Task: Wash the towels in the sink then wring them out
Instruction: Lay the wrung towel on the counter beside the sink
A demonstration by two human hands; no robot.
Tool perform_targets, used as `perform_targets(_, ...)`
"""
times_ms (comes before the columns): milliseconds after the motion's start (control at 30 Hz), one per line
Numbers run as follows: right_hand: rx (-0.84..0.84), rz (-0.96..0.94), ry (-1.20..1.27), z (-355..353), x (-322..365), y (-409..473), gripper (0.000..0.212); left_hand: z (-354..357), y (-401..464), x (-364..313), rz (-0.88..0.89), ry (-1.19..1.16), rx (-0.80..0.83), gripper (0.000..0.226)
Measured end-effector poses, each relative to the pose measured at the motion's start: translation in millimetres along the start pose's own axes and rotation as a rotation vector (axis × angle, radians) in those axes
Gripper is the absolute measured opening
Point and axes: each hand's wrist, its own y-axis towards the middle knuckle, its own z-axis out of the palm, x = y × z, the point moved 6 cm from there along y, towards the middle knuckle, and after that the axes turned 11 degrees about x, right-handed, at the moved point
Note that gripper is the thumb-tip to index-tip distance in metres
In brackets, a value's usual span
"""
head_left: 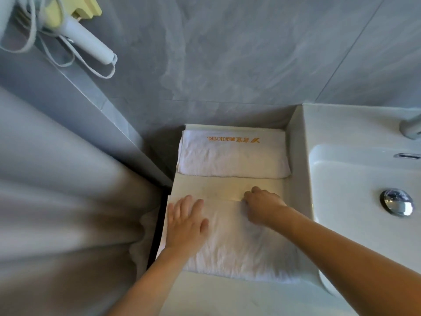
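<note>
Two white towels are lying on the pale counter [227,185] just left of the sink [355,179]. The near towel [239,242] is lying flat and folded, its right edge running close beside the sink's outer wall. The far towel [232,156] is sitting farther back from the sink's front, folded thick, against the grey tiled wall [227,53], with orange embroidered lettering reading upside down along its far edge. A bare strip of counter is showing between the two towels.

The left hand [185,224] is resting flat on the near towel's left part, well away from the sink, fingers straight and spread, palm down, grasping nothing. The right hand [262,206] is lying on the near towel's far edge, on the side nearer the sink, its fingers curled down into the cloth; it appears to be gripping the towel's edge, though the fingertips are hidden under the knuckles.

Inside the sink a chrome drain plug [397,201] is sitting at the bottom of the basin, and part of a tap [410,128] is showing at the sink's back rim. Far left of the sink a grey curtain [57,201] is hanging beside the counter. Up on the wall, well left of the sink, a white hair dryer [91,39] is hanging from a yellowish holder [84,8] with its cord looping below.
</note>
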Motion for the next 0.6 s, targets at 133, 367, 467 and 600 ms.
perform_targets(133,-0.254,0.075,0.025,-48.9,-28.5,27.2,0.055,-54.3,52.6,0.6,0.072,-0.046,-0.071,0.059)
perform_targets(367,-0.260,0.253,-0.190,-46.3,-53.8,69.8,0.057,-68.9,134.6,-9.6,-0.064,0.153,0.123,0.073)
perform_targets(467,-0.414,0.199,-0.089,-68.7,-62.9,69.4,0.038,-88.3,145.6,-9.6,-0.093,0.111,-0.029,0.024)
perform_targets(600,-0.246,0.111,0.365,-90.0,-63.2,60.9,0.025,-105.9,131.8,-6.6,-0.269,-0.418,0.013,0.022)
